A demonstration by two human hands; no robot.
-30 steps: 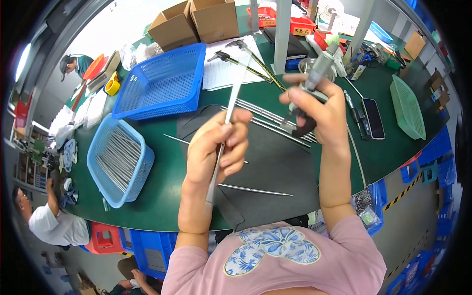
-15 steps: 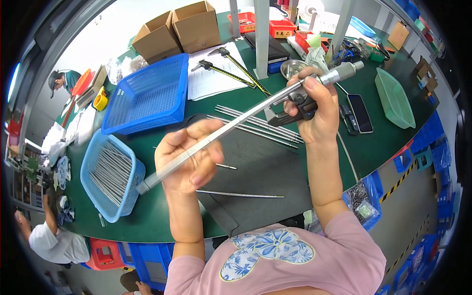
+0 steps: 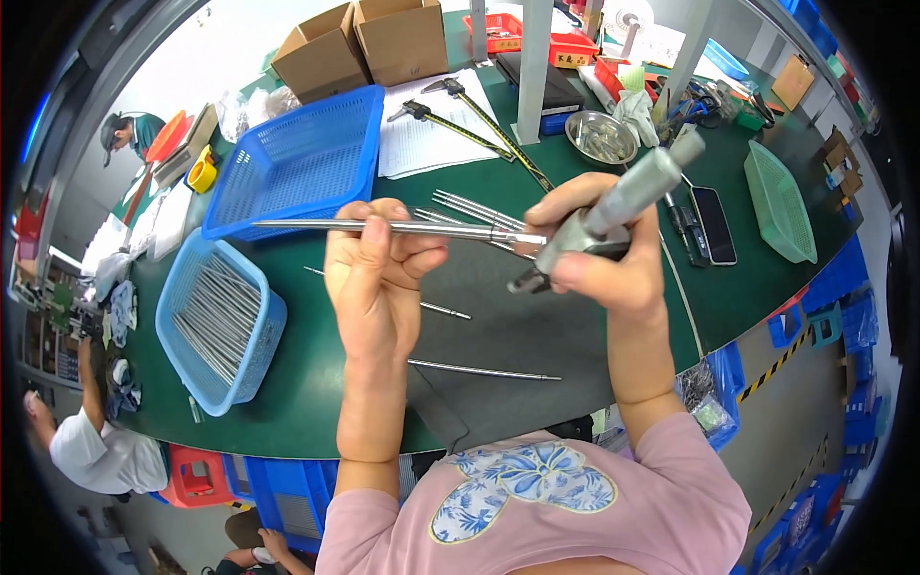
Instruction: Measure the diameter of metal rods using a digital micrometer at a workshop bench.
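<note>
My left hand (image 3: 379, 273) grips a long thin metal rod (image 3: 316, 226) and holds it level above the green table (image 3: 316, 383). The rod's right end sits in the jaw of a grey micrometer (image 3: 613, 206). My right hand (image 3: 599, 254) is wrapped around the micrometer's frame, thumb and fingers near its barrel. Two loose rods (image 3: 479, 370) lie on a dark mat (image 3: 498, 326) under my hands. More rods (image 3: 470, 206) lie in a small bundle behind my hands.
A blue basket (image 3: 172, 335) with several rods sits at the left, and an empty blue basket (image 3: 297, 163) behind it. Calipers (image 3: 450, 120) on paper, cardboard boxes (image 3: 359, 43), a metal bowl (image 3: 599, 137), a phone (image 3: 714, 225) and a green basket (image 3: 781, 201) surround the work area. Other people work at far left.
The rod has swung from upright through a slant to level. My right hand with the micrometer has come lower and its jaw now sits on the rod's right end.
</note>
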